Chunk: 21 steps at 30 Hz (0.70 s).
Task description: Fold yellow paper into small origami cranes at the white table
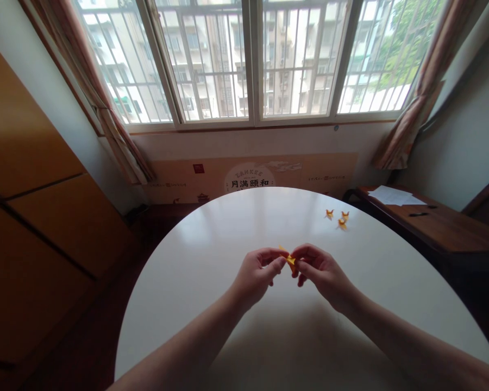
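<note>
A small folded yellow paper piece (pixel 290 262) is held between my two hands, above the middle of the white round table (pixel 179 320). My left hand (pixel 261 270) pinches its left side between thumb and fingertips. On the other side, my right hand (pixel 315 266) grips it the same way. The fingertips cover much of the paper, so its full shape is hidden. Farther back on the right stand three small yellow-orange origami birds: one on the left (pixel 330 213), one on the right (pixel 345 215) and one in front (pixel 342 223).
Beyond the table's right edge is a brown wooden bench or low table (pixel 440 222) with white paper sheets (pixel 395 195) on it. A wooden cabinet (pixel 32 228) fills the left side. A printed beige panel (pixel 175 174) lies below the barred window (pixel 252 70).
</note>
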### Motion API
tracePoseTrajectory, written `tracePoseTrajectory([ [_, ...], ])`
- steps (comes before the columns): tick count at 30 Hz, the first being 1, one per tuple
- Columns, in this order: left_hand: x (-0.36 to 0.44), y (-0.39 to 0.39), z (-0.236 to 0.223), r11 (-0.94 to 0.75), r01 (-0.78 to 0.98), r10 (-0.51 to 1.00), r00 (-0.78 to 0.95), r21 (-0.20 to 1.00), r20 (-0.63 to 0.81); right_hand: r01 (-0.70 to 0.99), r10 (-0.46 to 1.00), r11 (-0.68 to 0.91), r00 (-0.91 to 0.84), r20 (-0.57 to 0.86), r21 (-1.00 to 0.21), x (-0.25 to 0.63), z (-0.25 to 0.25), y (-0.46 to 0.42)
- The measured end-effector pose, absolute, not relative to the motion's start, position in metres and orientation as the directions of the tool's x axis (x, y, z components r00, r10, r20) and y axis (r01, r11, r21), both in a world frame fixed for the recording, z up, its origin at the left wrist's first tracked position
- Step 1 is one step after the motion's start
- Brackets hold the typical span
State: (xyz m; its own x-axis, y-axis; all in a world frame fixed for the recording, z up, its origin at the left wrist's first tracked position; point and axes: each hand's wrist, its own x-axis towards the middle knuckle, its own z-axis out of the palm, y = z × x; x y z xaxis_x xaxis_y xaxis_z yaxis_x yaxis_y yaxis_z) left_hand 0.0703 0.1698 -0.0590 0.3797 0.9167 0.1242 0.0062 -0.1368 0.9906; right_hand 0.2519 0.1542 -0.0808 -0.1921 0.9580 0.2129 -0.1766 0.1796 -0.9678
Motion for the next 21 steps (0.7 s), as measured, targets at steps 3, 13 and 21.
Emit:
tracePoseTrajectory([
  [3,0.0712,0.1689,-0.0557,-0.096,-0.013,0.933,0.348,0.995,0.095,-0.167,0.962,0.171,-0.185,0.202,-0.971,0.2522,-0.0809,0.1536],
  [13,0.0730,0.1660,-0.0497,-0.021,-0.054,0.943,0.330,0.998,0.037,-0.158,0.966,0.159,-0.179,0.187,-0.975,0.2512,-0.0772,0.1527],
  [21,0.0740,0.1658,-0.0498,0.021,-0.066,0.931,0.365,0.998,0.004,-0.110,0.955,0.202,-0.197,0.221,-0.973,0.2521,-0.0780,0.1519],
])
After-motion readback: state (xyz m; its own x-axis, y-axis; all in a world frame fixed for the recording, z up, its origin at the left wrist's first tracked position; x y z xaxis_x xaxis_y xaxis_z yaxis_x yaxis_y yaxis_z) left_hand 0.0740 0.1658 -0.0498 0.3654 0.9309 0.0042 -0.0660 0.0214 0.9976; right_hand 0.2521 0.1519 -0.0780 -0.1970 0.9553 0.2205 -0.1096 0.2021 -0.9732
